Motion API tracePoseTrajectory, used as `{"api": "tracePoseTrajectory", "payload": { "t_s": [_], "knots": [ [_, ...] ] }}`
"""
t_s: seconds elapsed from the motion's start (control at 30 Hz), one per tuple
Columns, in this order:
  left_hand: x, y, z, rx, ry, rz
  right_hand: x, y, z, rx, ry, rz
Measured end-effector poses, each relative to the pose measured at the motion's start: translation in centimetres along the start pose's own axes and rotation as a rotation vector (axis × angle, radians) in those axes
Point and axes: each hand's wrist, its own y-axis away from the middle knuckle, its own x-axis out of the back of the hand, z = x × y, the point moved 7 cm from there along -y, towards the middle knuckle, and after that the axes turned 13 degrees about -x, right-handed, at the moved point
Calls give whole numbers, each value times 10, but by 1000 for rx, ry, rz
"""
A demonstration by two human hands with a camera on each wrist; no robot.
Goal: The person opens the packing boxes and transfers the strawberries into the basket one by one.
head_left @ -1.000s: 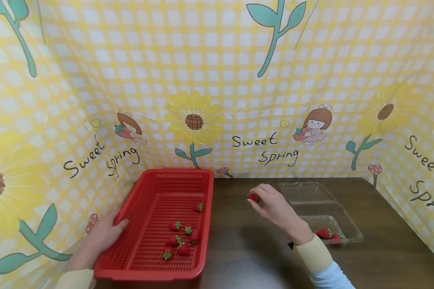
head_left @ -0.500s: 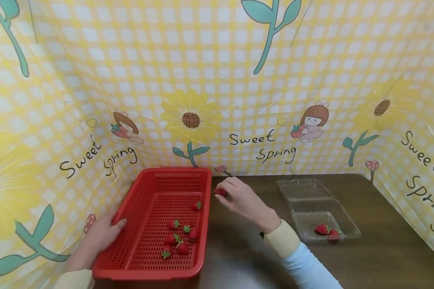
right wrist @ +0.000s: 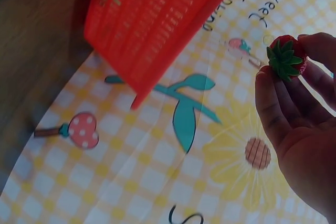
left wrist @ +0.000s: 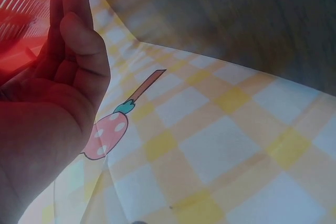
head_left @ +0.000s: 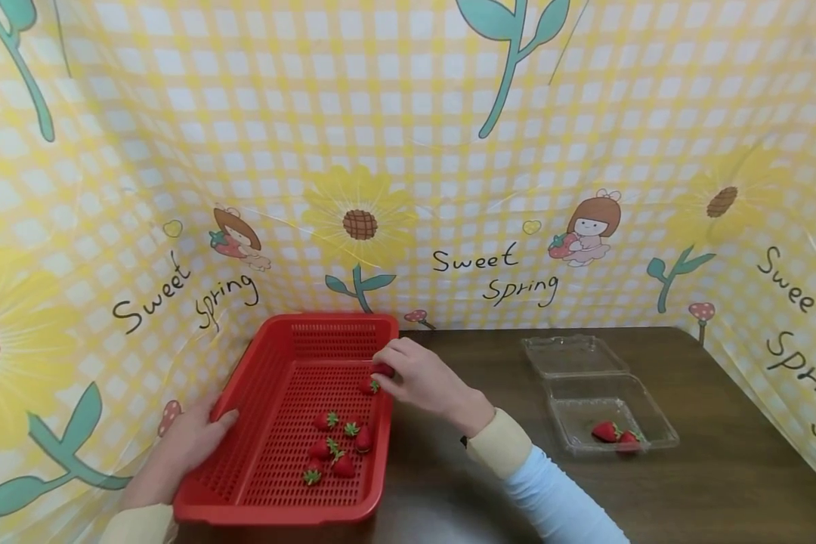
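Note:
My right hand (head_left: 425, 380) pinches a strawberry (right wrist: 289, 56) between thumb and fingertips, above the far right rim of a red slotted plastic basket (head_left: 279, 516). In the right wrist view its green leaves face the camera. Just below the held fruit, another strawberry (head_left: 367, 386) lies in the basket. Several more, among them one strawberry (head_left: 343, 465), are grouped in its near right part. On the left side, my left hand (head_left: 189, 442) grips the basket's rim, thumb over the inner side. Curled fingers (left wrist: 79, 3) show against the basket's outside in the left wrist view.
An opened clear plastic clamshell box (head_left: 659, 423) stands on the right of the dark wooden table (head_left: 476, 483). Two strawberries (head_left: 605, 431) lie in its near part. Behind and at both sides hangs a yellow checked cloth (head_left: 421, 174), close to the basket's left side.
My right hand has moved left with the strawberry, from over the table to above the basket's right rim. My left hand has kept its place on the basket.

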Motion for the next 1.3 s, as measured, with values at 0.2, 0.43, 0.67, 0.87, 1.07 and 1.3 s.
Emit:
{"api": "tracePoseTrajectory", "payload": {
  "t_s": [0.2,0.43,0.67,0.87,1.07,1.3],
  "knots": [
    [-1,1,-2,1,3,7,-14,-6,-10,-7,-12,-30],
    [-2,2,-2,-8,-10,10,-41,-10,-21,-18,3,-150],
    [-4,3,0,-16,-5,10,-69,-7,-28,-32,29,-268],
    [-4,5,0,16,42,-4,-84,-5,-35,-33,47,-359],
    [-4,5,0,17,42,-2,-99,-5,-48,-2,66,-465],
    [-4,7,2,30,59,4,-121,3,-53,-26,116,-664]
  ]
}}
